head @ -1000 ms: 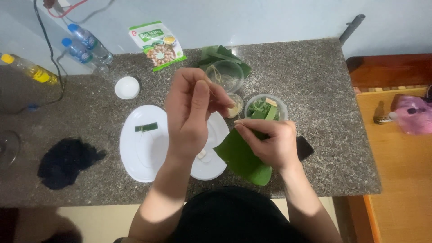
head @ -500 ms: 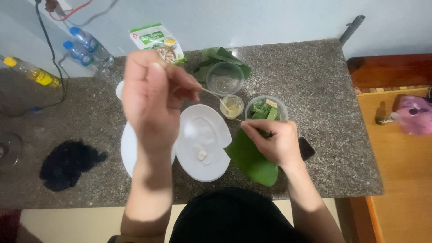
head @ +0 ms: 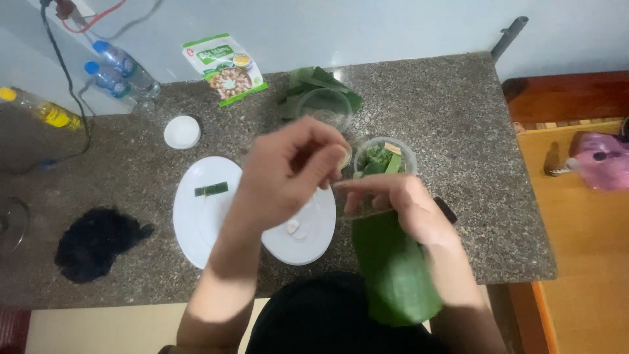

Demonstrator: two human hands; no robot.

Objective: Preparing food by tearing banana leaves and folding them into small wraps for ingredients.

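Head view, over a speckled granite counter [head: 458, 131]: broad, smooth green leaf [head: 393, 269] draped beneath right hand [head: 400, 203], fingers curled along its upper edge. Left hand [head: 288, 174] raised above glossy white plates [head: 196, 216], fingertips pinched on something small; exact object unclear.

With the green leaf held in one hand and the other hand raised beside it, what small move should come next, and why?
Probably the left hand should lower its pinched fingertips onto the green leaf and smear there. The right hand holds the leaf's top edge just beside those fingertips, and the leaf's face looks bare. What the fingertips carry is too blurred to tell.
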